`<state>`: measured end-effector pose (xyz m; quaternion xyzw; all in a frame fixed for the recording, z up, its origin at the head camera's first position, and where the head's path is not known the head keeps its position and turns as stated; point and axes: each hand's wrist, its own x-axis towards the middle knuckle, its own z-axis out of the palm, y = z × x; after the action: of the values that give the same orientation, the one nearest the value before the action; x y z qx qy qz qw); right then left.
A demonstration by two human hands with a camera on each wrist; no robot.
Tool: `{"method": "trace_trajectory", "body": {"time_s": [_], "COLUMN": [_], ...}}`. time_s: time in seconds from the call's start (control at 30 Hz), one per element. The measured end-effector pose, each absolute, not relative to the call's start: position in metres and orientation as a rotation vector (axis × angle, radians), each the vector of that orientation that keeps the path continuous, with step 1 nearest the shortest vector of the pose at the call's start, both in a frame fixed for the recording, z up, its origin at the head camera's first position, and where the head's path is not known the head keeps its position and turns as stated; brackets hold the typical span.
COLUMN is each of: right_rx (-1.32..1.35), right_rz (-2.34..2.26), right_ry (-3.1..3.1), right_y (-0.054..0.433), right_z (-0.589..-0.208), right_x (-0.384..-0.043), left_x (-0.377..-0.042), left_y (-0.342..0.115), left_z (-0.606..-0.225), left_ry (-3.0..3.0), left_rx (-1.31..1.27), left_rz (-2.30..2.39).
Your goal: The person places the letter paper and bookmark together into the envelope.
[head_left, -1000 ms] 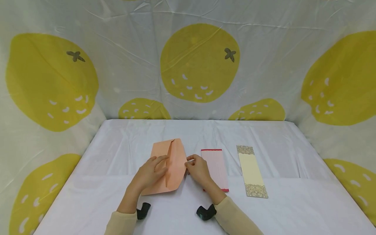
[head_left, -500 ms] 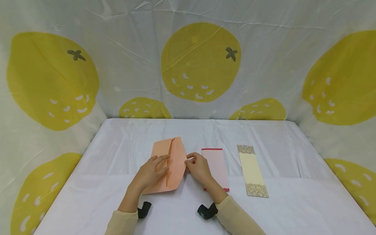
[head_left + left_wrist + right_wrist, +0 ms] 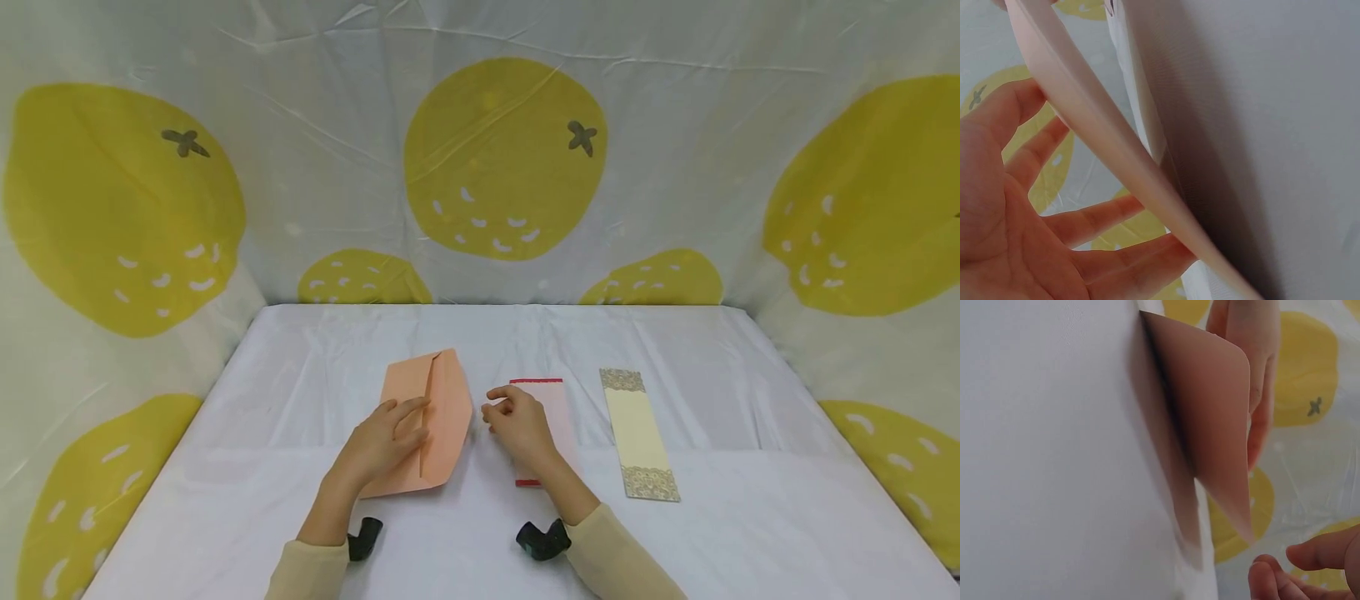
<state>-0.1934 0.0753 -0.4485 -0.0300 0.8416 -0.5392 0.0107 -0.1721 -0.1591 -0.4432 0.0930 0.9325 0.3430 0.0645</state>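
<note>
A peach envelope [image 3: 447, 421] lies slightly tilted on the table, its pointed flap raised on the right side. My left hand [image 3: 381, 442] rests on the envelope's left part, its fingers spread and touching the paper near the flap's crease. In the left wrist view the fingertips [image 3: 1124, 206] meet the envelope's surface [image 3: 1104, 137]. My right hand [image 3: 521, 425] hovers just right of the flap's edge, over a pink envelope with red ends [image 3: 551, 404]. Its thumb and fingers are loosely bent and hold nothing. The right wrist view shows a gap between the fingertips and the raised flap [image 3: 1210, 394].
Farther right lies a cream envelope with patterned gold ends [image 3: 640, 433]. The table wears a white cloth [image 3: 750, 517]. A curtain with yellow lemon prints [image 3: 506, 158] stands behind and at both sides. Black wrist mounts [image 3: 543, 540] are on both forearms.
My right hand has let go of the flap's edge and shifted a little to the right. The left hand stays on the peach envelope.
</note>
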Motion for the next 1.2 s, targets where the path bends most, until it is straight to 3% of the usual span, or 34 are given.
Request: {"method": "trace_trajectory", "body": {"time_s": [0.83, 1.2], "right_rx": [0.258, 0.287], "right_rz": [-1.489, -1.420], "right_ry": [2.850, 2.839], "right_y": [0.165, 0.187], "right_z": [-0.448, -0.453], "right_x": [-0.195, -0.195], "left_x": [-0.172, -0.172], "left_y": [-0.158, -0.157], "left_z": [-0.447, -0.445], "left_ry": [2.823, 2.827], "left_rx": [0.298, 0.336], "left_rz": [0.982, 0.993]}}
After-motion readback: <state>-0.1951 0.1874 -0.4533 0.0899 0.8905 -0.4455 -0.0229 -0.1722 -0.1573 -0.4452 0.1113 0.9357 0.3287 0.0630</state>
